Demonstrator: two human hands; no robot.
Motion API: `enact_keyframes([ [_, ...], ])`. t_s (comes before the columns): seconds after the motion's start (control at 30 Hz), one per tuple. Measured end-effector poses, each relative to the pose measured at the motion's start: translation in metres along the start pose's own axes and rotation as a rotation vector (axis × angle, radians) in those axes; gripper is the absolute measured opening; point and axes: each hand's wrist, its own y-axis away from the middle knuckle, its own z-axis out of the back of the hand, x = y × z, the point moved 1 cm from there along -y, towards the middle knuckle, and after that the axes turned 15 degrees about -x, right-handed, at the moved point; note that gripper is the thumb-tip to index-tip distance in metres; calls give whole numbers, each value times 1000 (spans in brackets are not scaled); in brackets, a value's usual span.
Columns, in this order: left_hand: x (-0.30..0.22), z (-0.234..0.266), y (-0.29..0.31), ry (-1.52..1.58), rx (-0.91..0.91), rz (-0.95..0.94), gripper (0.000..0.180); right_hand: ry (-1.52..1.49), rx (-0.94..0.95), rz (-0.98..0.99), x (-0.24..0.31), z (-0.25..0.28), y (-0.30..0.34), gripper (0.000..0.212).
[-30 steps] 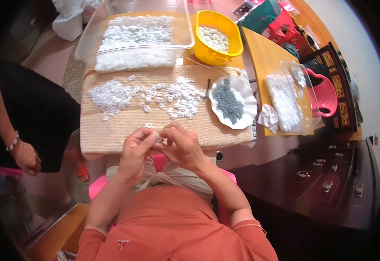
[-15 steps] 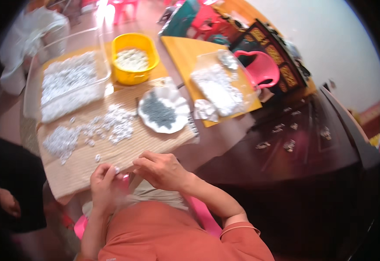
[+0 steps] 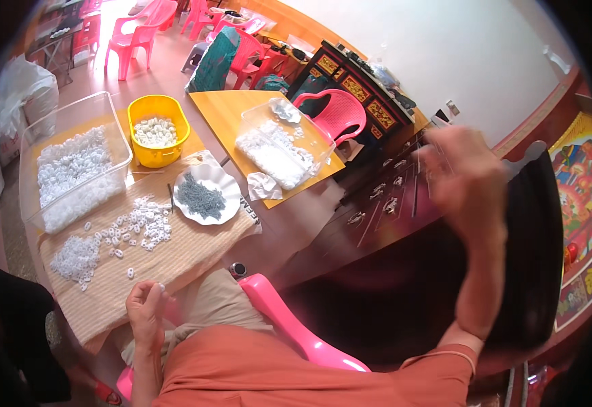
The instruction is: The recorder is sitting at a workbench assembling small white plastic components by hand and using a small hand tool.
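Observation:
In front of my lap, my left hand [image 3: 145, 311] is closed in a pinch on a small white plastic piece [image 3: 161, 287]. Raised far to the right over a dark glossy table [image 3: 323, 247], my right hand [image 3: 464, 180] is smeared by motion, so its fingers cannot be read. Ahead of my left hand, loose white two-holed pieces [image 3: 152, 227] and a heap of small white parts [image 3: 75, 261] lie on ribbed cardboard [image 3: 167, 261]. A white scalloped plate [image 3: 228, 188] there carries small grey parts [image 3: 199, 197]. Small metallic-looking clusters [image 3: 391, 205] lie on the dark table.
A clear bin [image 3: 121, 146] of white pieces and a yellow tub [image 3: 157, 157] stand behind the cardboard. Another clear tray [image 3: 323, 144] sits on a wooden board [image 3: 207, 108]. A pink chair [image 3: 289, 325] is beneath me. Someone in dark clothes [image 3: 17, 319] is at left.
My right hand has moved away from beside my left, up and right over the dark table. My left hand keeps its pinch. The view has swung right.

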Motion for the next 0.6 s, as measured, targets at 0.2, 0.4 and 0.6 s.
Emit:
enact_keyframes([
  [0.2, -4, -11, -1, 25, 46, 41, 5, 182, 140, -460, -174, 124, -25, 34],
  [0.4, -1, -6, -3, 29, 90, 35, 7, 17, 354, -225, -300, 161, 69, 56],
  [0.6, -6, 3, 5, 18, 57, 8, 7, -709, 475, -1374, -201, 138, 28, 59],
])
